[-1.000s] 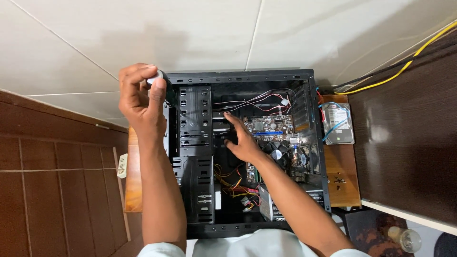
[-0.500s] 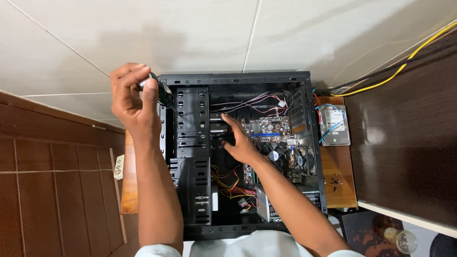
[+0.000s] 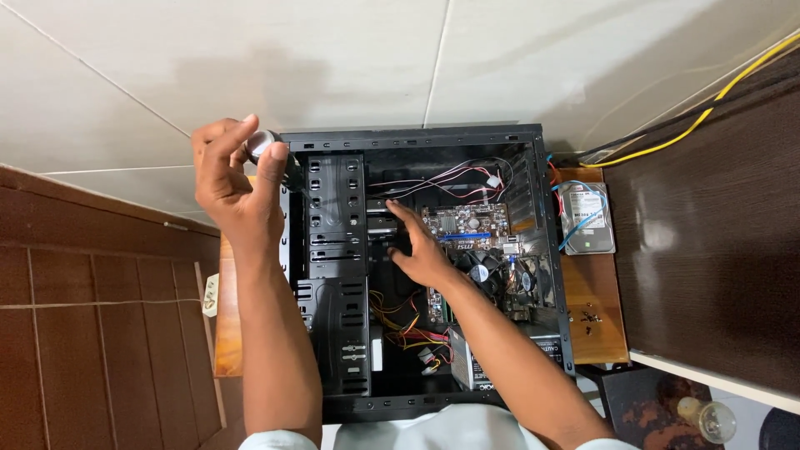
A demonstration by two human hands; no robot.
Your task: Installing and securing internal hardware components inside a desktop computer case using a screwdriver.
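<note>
An open black computer case [image 3: 533, 275] lies on its side below me, with drive bays at the left and a motherboard [image 3: 467, 221] with fans and coloured cables inside. My left hand [image 3: 237, 183] is raised at the case's upper left corner and pinches a small round black-and-white object [image 3: 265, 143] between thumb and fingers. My right hand [image 3: 417, 246] reaches into the case, fingers spread and resting on dark parts just left of the motherboard; what lies under the palm is hidden.
A bare hard drive [image 3: 587, 218] with blue and red cables rests on a wooden stool [image 3: 596, 312] to the right of the case. Yellow and black cables [image 3: 708, 108] run along a dark cabinet [image 3: 717, 242]. A glass bottle [image 3: 704, 417] stands at the lower right.
My left hand lifted slightly and turned the small round object at the case corner, thumb now over it. My right hand stayed inside the case, fingers spreading a little.
</note>
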